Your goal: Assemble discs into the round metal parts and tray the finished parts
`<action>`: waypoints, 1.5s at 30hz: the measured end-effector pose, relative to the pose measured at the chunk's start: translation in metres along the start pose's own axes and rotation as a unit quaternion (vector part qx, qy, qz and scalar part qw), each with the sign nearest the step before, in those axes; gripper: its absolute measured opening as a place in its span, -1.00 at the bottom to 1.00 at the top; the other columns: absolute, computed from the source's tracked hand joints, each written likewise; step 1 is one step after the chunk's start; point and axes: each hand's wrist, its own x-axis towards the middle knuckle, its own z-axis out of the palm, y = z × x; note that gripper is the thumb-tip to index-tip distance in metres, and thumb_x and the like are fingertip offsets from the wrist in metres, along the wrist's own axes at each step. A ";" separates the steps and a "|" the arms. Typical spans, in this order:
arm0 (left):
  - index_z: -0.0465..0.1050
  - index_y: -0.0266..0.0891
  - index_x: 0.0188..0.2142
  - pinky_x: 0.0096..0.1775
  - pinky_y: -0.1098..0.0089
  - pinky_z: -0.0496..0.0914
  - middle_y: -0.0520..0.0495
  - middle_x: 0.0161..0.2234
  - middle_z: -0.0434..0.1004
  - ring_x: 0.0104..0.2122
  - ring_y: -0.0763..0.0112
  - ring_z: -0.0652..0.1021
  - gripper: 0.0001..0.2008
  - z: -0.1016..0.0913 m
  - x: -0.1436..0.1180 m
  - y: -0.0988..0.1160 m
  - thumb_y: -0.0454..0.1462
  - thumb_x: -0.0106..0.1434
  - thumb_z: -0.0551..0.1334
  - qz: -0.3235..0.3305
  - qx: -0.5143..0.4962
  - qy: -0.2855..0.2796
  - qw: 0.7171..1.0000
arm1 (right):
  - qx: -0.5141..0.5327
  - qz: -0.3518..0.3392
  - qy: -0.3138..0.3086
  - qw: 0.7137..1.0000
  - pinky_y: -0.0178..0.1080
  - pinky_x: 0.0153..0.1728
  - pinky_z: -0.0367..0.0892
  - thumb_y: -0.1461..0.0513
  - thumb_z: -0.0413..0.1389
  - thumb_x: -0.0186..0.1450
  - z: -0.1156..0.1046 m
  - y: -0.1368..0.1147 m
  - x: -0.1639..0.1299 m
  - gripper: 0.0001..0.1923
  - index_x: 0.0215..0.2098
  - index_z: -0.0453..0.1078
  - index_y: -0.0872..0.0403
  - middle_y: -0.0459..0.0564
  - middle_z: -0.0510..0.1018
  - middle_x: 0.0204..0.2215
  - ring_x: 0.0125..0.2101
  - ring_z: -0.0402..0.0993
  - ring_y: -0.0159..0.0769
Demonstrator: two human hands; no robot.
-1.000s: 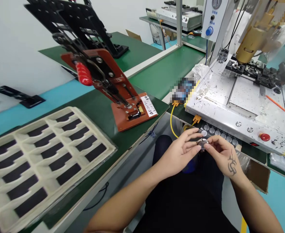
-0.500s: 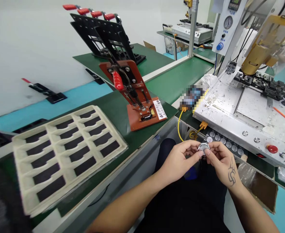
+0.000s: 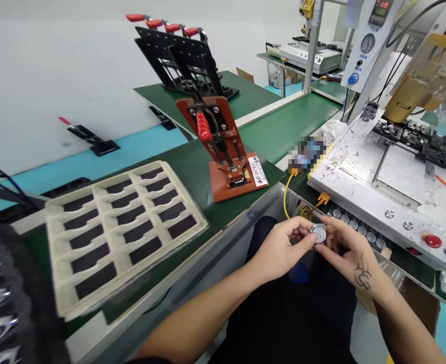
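Over lap, hands' (image 3: 283, 246) grips apparently around disc (image 3: 317, 233)

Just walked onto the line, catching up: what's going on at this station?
A seated person holds a small round metal part between both hands, left hand and right hand, fingers pinching its rim, over their lap at the bench edge. To the left on the green bench sit a cream compartment tray with dark inserts and a red toggle-clamp fixture. To the right is a white machine base with a red button, and a row of similar round parts along its front.
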 end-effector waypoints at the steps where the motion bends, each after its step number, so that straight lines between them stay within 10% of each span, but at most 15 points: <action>1: 0.56 -0.27 -0.18 -0.19 0.34 0.50 -0.09 -0.30 0.65 -0.31 0.35 0.60 -0.84 -0.001 -0.001 0.000 -0.19 0.40 0.32 0.006 0.019 0.007 1.000 | -0.047 -0.043 -0.017 0.998 -0.22 -0.28 0.55 0.24 0.25 0.47 -0.003 0.000 0.003 -0.52 0.33 0.39 -0.11 -0.05 0.58 -0.22 -0.35 0.55 -0.31; 7: 0.60 -0.20 -0.06 -0.17 0.30 0.51 -0.11 -0.16 0.69 -0.27 0.32 0.61 -0.79 -0.033 -0.002 0.039 -0.15 0.40 0.37 0.130 0.200 0.034 0.970 | -0.166 -0.181 -0.022 0.969 -0.12 -0.19 0.57 0.25 0.25 0.45 -0.012 -0.003 0.029 -0.49 0.35 0.41 -0.10 0.06 0.63 -0.15 -0.26 0.61 -0.16; 11: 0.59 -0.16 -0.17 -0.02 0.18 0.48 -0.14 -0.19 0.68 -0.16 0.24 0.60 -0.80 -0.100 0.020 0.092 -0.12 0.49 0.25 0.374 0.320 0.265 0.829 | -0.158 -0.181 0.016 0.971 -0.11 -0.37 0.49 0.19 0.31 0.39 -0.011 -0.006 0.055 -0.52 0.26 0.45 -0.14 -0.07 0.55 -0.36 -0.48 0.45 -0.21; 14: 0.50 -0.14 -0.39 -0.10 0.17 0.44 -0.09 -0.39 0.58 -0.31 0.25 0.53 -0.68 -0.150 0.042 0.113 -0.12 0.50 0.19 0.440 0.427 0.228 0.756 | -0.133 -0.171 0.031 0.976 -0.11 -0.43 0.43 0.15 0.30 0.39 -0.007 -0.009 0.070 -0.58 0.20 0.47 -0.11 -0.10 0.51 -0.41 -0.49 0.40 -0.22; 18: 0.12 -0.12 -0.64 -0.23 0.21 0.36 0.07 -0.64 0.16 -0.54 0.35 0.29 -0.45 -0.171 0.060 0.122 -0.11 0.45 0.22 0.398 0.515 0.111 0.751 | -0.087 -0.150 0.047 0.984 -0.14 -0.45 0.36 0.12 0.30 0.39 0.000 -0.012 0.082 -0.61 0.17 0.48 -0.08 -0.12 0.49 -0.44 -0.48 0.40 -0.23; 23: 0.23 -0.15 -0.48 -0.25 0.31 0.38 0.06 -0.52 0.27 -0.48 0.42 0.36 -0.51 -0.175 0.081 0.174 0.01 0.56 0.15 0.407 0.366 0.252 0.798 | -0.030 -0.117 0.017 0.992 -0.19 -0.47 0.31 0.05 0.31 0.38 0.021 -0.015 0.120 -0.58 0.15 0.49 -0.01 -0.15 0.45 -0.46 -0.52 0.33 -0.29; 27: 0.39 -0.22 -0.14 -0.05 0.26 0.47 -0.10 -0.27 0.54 -0.26 0.36 0.56 -0.67 -0.226 0.104 0.202 -0.02 0.61 0.11 0.360 0.257 0.308 0.843 | -0.005 -0.114 -0.012 0.993 -0.22 -0.44 0.33 0.01 0.32 0.34 0.045 -0.011 0.159 -0.59 0.05 0.53 0.05 -0.16 0.44 -0.48 -0.49 0.36 -0.29; 32: 0.50 -0.28 -0.04 -0.04 0.19 0.48 -0.22 -0.17 0.63 -0.20 0.22 0.59 -0.76 -0.277 0.063 0.132 -0.17 0.55 0.14 0.137 0.358 0.372 0.845 | -0.013 -0.122 -0.044 0.991 -0.23 -0.38 0.39 0.01 0.27 0.37 0.066 0.018 0.179 -0.60 0.05 0.51 0.07 -0.12 0.49 -0.41 -0.44 0.41 -0.29; 38: 0.64 -0.26 -0.37 -0.36 0.39 0.42 0.00 -0.56 0.59 -0.52 0.33 0.55 -0.87 -0.244 0.032 0.024 -0.22 0.21 0.40 -0.018 0.385 0.186 0.904 | -0.048 -0.131 -0.084 0.987 -0.21 -0.31 0.40 0.09 0.29 0.27 0.098 0.039 0.213 -0.63 0.01 0.53 0.04 -0.13 0.46 -0.45 -0.43 0.39 -0.25; 45: 0.65 -0.25 -0.21 -0.34 0.41 0.35 0.00 -0.46 0.61 -0.40 0.26 0.58 -0.73 -0.226 0.067 -0.009 -0.29 0.04 0.46 -0.017 0.408 0.163 0.898 | -0.051 -0.117 -0.098 0.987 -0.20 -0.31 0.39 0.07 0.30 0.22 0.122 0.049 0.244 -0.60 -0.03 0.52 0.06 -0.14 0.45 -0.45 -0.47 0.38 -0.27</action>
